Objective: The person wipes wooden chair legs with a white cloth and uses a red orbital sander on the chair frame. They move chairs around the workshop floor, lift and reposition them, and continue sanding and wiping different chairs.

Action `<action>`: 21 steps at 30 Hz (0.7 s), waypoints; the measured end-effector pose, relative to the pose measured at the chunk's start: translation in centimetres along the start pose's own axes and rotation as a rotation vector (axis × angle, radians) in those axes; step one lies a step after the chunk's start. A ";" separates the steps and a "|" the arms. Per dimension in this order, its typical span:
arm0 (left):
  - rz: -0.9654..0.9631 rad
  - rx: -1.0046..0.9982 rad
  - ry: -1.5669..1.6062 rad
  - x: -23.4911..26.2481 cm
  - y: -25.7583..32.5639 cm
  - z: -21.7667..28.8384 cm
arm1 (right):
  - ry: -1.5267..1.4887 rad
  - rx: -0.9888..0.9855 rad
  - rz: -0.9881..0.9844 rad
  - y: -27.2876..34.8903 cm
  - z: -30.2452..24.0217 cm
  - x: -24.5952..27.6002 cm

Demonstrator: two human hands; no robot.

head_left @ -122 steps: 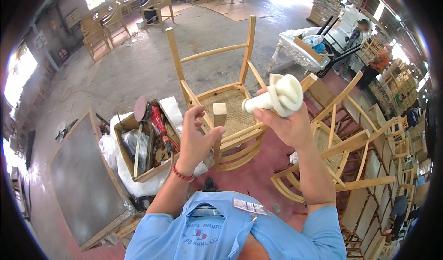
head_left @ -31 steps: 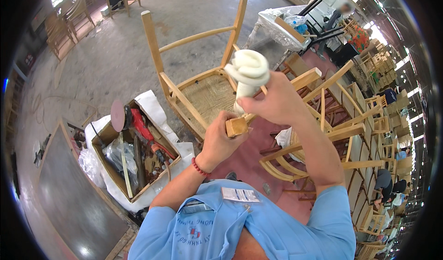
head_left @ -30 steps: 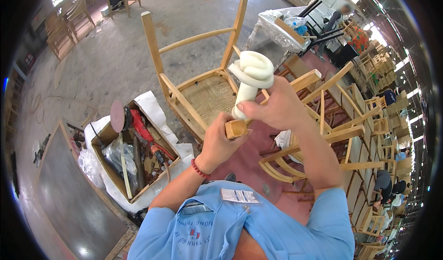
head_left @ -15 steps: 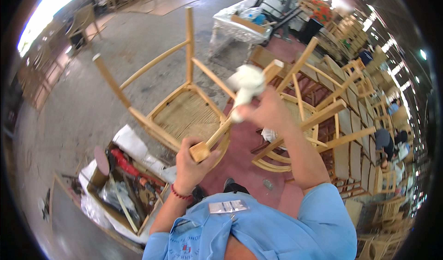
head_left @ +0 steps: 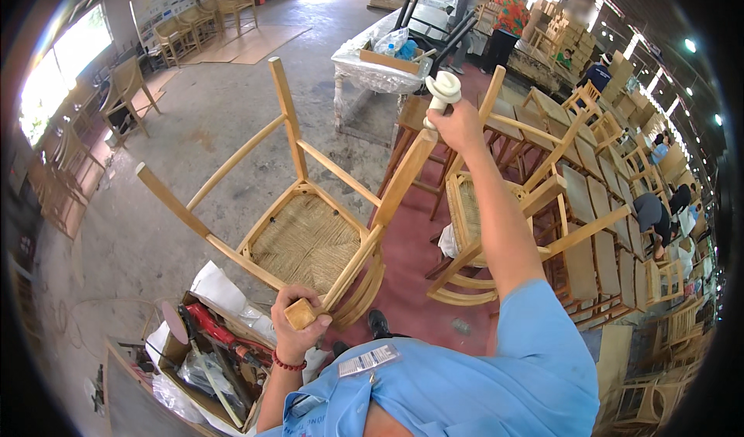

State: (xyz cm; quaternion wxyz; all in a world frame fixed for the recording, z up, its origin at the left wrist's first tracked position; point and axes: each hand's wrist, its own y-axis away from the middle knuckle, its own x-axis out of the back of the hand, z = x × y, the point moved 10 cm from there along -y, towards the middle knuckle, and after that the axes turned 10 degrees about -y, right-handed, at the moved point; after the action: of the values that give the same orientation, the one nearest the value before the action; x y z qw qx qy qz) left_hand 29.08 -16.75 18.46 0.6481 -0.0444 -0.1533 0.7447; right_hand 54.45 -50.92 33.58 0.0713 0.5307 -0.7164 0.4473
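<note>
Single head-worn fisheye view, aimed steeply downward.

The scene is seen from above the person's own shoulders, close over the left hand (head_left: 298,324) and the wooden chair (head_left: 310,235), with the raised right hand (head_left: 457,123) reaching up toward the frame's top. Straight edges are bent toward the dark circular rim. The workshop floor (head_left: 209,119) is taken in well beyond.
</note>
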 end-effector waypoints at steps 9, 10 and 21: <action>0.028 0.036 -0.079 0.7 0.8 -0.5 | -0.018 0.017 0.027 2.4 1.2 1.2; 0.015 -0.001 -0.045 0.6 1.0 -0.1 | -0.051 -0.040 0.039 2.7 1.5 1.4; -0.029 -0.007 -0.018 0.8 0.4 -0.9 | -0.104 -0.148 -0.234 2.3 1.1 -1.0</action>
State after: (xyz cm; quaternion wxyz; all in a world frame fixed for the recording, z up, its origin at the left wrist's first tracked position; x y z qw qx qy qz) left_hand 28.80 -15.88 17.60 0.6572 -0.0377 -0.1624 0.7351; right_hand 53.41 -50.93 31.05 0.1245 0.6263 -0.6835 0.3537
